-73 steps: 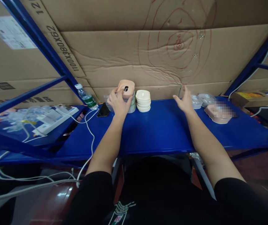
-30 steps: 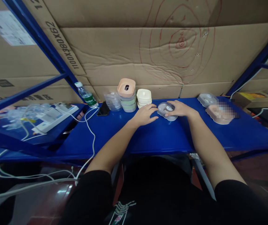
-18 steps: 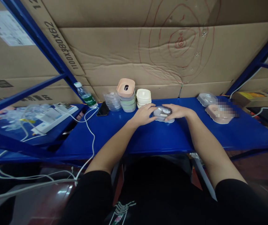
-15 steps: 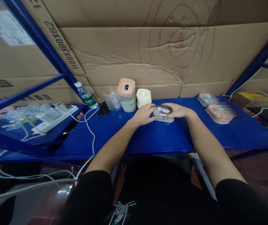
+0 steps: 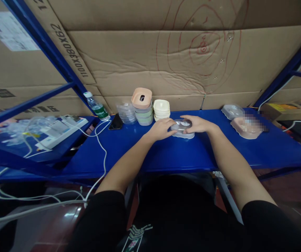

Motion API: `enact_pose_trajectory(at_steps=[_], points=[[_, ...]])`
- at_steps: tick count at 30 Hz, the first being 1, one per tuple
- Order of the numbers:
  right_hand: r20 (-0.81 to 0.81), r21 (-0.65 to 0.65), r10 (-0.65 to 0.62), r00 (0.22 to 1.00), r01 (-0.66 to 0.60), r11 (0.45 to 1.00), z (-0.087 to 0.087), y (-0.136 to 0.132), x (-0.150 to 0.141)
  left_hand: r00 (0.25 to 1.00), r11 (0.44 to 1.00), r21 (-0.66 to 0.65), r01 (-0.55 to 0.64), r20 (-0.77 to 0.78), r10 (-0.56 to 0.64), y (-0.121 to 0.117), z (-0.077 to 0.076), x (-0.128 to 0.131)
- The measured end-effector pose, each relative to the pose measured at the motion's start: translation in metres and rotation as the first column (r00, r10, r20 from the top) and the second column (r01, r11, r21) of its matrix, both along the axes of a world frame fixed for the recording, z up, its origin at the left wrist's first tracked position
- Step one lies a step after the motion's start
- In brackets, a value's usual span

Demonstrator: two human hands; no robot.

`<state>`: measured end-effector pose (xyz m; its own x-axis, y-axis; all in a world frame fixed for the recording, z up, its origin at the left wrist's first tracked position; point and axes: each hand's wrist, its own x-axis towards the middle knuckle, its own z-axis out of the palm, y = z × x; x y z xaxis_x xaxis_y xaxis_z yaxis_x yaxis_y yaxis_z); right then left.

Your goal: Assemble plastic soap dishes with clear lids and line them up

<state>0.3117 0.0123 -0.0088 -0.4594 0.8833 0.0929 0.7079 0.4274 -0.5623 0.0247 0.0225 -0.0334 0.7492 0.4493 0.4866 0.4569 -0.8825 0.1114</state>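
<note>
We have both hands on one clear domed container (image 5: 178, 125), which sits near the middle of the blue surface (image 5: 150, 155), just in front of us and to the right of the stacks. Our left grip (image 5: 162, 128) is closed about its left end, fingers along the far side and thumb at the near side, while our right grip (image 5: 196, 124) wraps its right end, the thumb laid across the front; how hard either one presses we cannot tell. A pale label shows on top of the dome, between our two sets of fingers, and the wavy rim below shows toward us. Just beyond our left fingers we have a stack of cream dishes (image 5: 162, 105), and beside it, on its left, a taller pile of green and grey boxes (image 5: 145, 117) topped by a peach box (image 5: 141, 98) with a dark slot in it. Further left we see a stack of clear cups (image 5: 127, 114), then a black phone (image 5: 115, 122) lying flat and a water bottle (image 5: 97, 108) with a green label. Well apart to our right sit another clear lid (image 5: 233, 111) and a peach container (image 5: 241, 127), the latter partly hidden by a pixelated patch, and behind everything stands a cardboard sheet (image 5: 113, 63) marked with red rings (image 5: 203, 49)
</note>
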Motion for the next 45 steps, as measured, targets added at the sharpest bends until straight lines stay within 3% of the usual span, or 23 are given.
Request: enact_pose_trajectory(at_steps=[4,8,12,15,19,23,32,37,39,41,43,45], points=[[-0.145,0.061,-0.013,0.989,0.022,0.998,0.0,0.002,0.003,0.998,0.997,0.071,0.017,0.062,-0.022,0.002,-0.001,0.0],[-0.427,0.081,0.042,0.903,-0.008,0.997,0.007,0.0,0.004,0.99,0.973,0.229,0.008,0.135,-0.04,0.004,0.002,-0.001],[-0.62,-0.07,0.049,0.783,-0.117,0.991,0.017,-0.008,0.003,0.987,0.939,0.344,0.018,0.142,-0.071,-0.001,0.015,-0.004],[-0.714,-0.212,0.039,0.699,-0.268,0.94,0.023,-0.014,0.005,0.993,0.937,0.351,-0.002,0.113,-0.04,-0.008,0.027,-0.006],[-0.702,-0.372,0.048,0.711,-0.423,0.826,0.027,-0.017,0.011,0.997,0.956,0.292,-0.022,0.08,-0.001,-0.017,0.039,-0.009],[-0.66,-0.475,0.069,0.748,-0.487,0.733,0.027,-0.014,0.013,0.995,0.973,0.231,-0.028,0.095,0.006,-0.02,0.043,-0.01],[-0.694,-0.464,0.039,0.719,-0.488,0.739,0.025,-0.018,0.008,0.996,0.984,0.178,0.006,0.086,-0.022,-0.021,0.044,-0.01],[-0.801,-0.357,0.022,0.599,-0.507,0.785,0.027,-0.013,0.005,0.981,0.98,0.195,-0.047,0.195,0.009,-0.012,0.037,-0.011],[-0.838,-0.305,0.003,0.545,-0.474,0.826,0.026,-0.009,0.006,0.951,0.969,0.189,-0.158,0.293,0.098,-0.008,0.039,-0.019],[-0.861,-0.268,-0.018,0.509,-0.422,0.866,0.026,-0.008,0.007,0.876,0.929,0.151,-0.337,0.412,0.251,-0.002,0.046,-0.033],[-0.87,-0.248,-0.041,0.491,-0.365,0.898,0.026,-0.008,0.007,0.727,0.837,0.065,-0.544,0.535,0.431,0.006,0.055,-0.053],[-0.867,-0.249,-0.071,0.493,-0.304,0.92,0.026,-0.01,0.005,0.529,0.704,-0.037,-0.709,0.633,0.565,0.013,0.064,-0.077]])
